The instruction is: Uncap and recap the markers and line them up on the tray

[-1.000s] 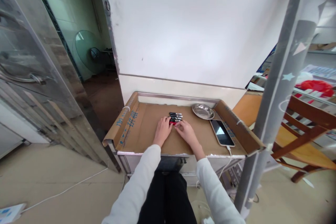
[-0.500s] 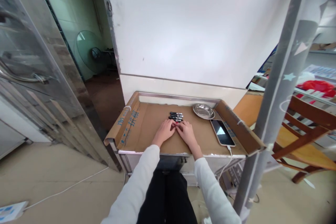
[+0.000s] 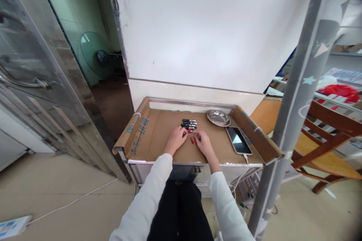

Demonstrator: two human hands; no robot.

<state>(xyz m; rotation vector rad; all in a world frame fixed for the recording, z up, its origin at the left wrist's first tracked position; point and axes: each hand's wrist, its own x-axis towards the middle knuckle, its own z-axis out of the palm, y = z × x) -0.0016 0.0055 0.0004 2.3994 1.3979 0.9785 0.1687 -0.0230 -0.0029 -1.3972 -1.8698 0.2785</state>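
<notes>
Several black markers (image 3: pixel 189 122) lie side by side in a short stack of rows on the cardboard. A red marker (image 3: pixel 189 130) lies at the near end of the row. My left hand (image 3: pixel 177 139) is closed just left of it, fingertips pinched. My right hand (image 3: pixel 204 143) is closed to the right, its fingertips also together. Something thin and pale seems to run between both sets of fingertips; it is too small to name. Between the hands a small red piece, like a marker cap (image 3: pixel 192 140), rests on the cardboard.
The cardboard-lined table (image 3: pixel 158 139) has raised cardboard sides. A round metal dish (image 3: pixel 218 118) stands at the back right, with a phone (image 3: pixel 238 141) and its white charging cable in front. A grey post (image 3: pixel 296 83) and wooden chair (image 3: pixel 328 143) are at the right.
My hands, earlier together over the red marker, have drawn slightly apart. The small red piece now shows on the cardboard between them, and the red marker shows more fully.
</notes>
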